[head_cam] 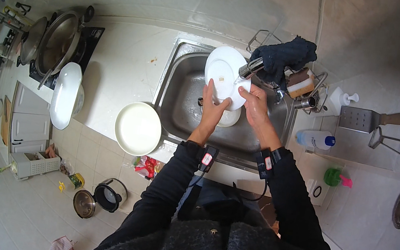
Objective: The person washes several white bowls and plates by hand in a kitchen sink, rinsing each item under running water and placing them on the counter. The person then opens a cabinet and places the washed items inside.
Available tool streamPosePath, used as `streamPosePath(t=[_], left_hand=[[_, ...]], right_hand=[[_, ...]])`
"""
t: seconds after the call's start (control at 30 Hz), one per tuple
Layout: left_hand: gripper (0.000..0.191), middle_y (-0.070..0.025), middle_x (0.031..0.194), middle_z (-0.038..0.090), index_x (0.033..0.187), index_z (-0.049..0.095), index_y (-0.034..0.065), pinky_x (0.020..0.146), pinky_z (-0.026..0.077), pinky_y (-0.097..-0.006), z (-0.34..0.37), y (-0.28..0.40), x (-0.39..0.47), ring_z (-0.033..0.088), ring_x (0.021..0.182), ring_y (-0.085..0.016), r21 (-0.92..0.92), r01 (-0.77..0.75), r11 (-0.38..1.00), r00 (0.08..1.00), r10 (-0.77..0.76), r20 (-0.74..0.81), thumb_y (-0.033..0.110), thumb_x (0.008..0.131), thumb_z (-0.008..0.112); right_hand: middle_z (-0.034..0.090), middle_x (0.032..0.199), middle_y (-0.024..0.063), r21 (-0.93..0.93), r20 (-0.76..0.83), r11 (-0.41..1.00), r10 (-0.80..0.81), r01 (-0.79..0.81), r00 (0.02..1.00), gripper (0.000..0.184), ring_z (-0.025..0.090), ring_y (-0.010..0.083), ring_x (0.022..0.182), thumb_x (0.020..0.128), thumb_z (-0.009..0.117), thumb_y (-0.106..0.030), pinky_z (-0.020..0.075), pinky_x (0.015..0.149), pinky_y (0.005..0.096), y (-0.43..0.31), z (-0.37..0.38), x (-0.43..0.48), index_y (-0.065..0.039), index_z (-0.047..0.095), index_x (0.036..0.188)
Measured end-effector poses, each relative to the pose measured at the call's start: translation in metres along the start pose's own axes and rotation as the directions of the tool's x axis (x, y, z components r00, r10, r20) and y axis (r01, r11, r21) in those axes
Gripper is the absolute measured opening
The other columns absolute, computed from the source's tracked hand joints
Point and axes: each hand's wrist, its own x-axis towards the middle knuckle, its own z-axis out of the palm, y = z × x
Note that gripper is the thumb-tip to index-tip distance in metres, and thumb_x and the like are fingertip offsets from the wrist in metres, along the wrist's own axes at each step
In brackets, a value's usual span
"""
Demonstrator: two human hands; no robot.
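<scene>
A white plate (221, 63), its marked underside facing up, is held over the steel sink (180, 102) below the faucet (251, 68). My left hand (213, 105) grips its lower edge with thumb and fingers. At the right edge, my right hand (254, 101) holds a small white piece (243, 88) against the plate; whether this is a separate dish cannot be told. Below the hands, a white bowl (230, 118) sits in the sink, partly hidden. A round cream plate (138, 128) rests on the counter at the sink's left edge.
A dark cloth (286, 58) hangs over the faucet, beside a sponge (301, 84) in a wire rack (318, 93). A white-and-blue bottle (314, 139) is on the right. Farther left are an oblong white dish (66, 96) and a large steel pan (59, 42) on the stove.
</scene>
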Motion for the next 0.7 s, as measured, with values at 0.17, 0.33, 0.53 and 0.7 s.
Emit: streamPosePath(t=[0.17, 0.33, 0.53, 0.7], left_hand=[[0.093, -0.032, 0.149, 0.01, 0.144, 0.01, -0.0082, 0.113, 0.01, -0.041, 0.007, 0.003, 0.009, 0.015, 0.138, -0.043, 0.098, -0.038, 0.994, 0.999, 0.038, 0.001, 0.042, 0.085, 0.062], [0.076, -0.0262, 0.141, 0.028, 0.146, 0.0, -0.0022, 0.096, 0.035, -0.0369, 0.02, 0.012, 0.01, 0.037, 0.122, -0.034, -0.041, 0.02, 0.999, 1.0, -0.021, -0.023, 0.031, 0.097, 0.047], [0.045, -0.0143, 0.121, 0.051, 0.14, 0.026, 0.0134, 0.069, 0.055, -0.0344, -0.036, 0.014, -0.002, 0.058, 0.101, -0.024, -0.365, 0.331, 0.87, 0.931, -0.364, -0.021, 0.021, 0.099, 0.043], [0.033, -0.0094, 0.117, 0.055, 0.131, 0.039, 0.006, 0.082, 0.051, -0.0327, -0.045, 0.001, -0.039, 0.057, 0.102, -0.018, -0.528, 0.368, 0.766, 0.915, -0.4, 0.057, 0.021, 0.101, 0.04]], right_hand=[[0.067, 0.091, 0.0034, -0.206, 0.009, 0.971, -0.126, 0.125, 0.992, 0.017, 0.059, 0.0072, 0.078, 0.088, 0.059, -0.005, 0.0476, 0.068, 0.0244, 0.009, -0.001, 0.0, 0.004, 0.066, 0.101], [0.068, 0.08, 0.0134, -0.755, 0.15, 0.577, -0.313, 0.313, 0.938, 0.023, 0.066, 0.0248, 0.073, 0.082, 0.055, 0.001, 0.0504, 0.065, 0.034, 0.024, 0.007, -0.011, 0.001, 0.064, 0.104], [0.044, 0.138, 0.0188, -0.796, 0.566, 0.22, -0.059, 0.564, 0.822, 0.043, 0.037, 0.0308, 0.132, 0.088, 0.056, -0.024, 0.0264, 0.11, 0.04, 0.025, -0.005, -0.035, -0.003, 0.053, 0.125], [0.024, 0.147, 0.0271, -0.9, 0.288, -0.346, -0.022, 0.263, 0.957, 0.069, 0.015, 0.0368, 0.141, 0.094, 0.04, -0.043, 0.009, 0.115, 0.044, 0.03, 0.0, -0.006, 0.006, 0.027, 0.141]])
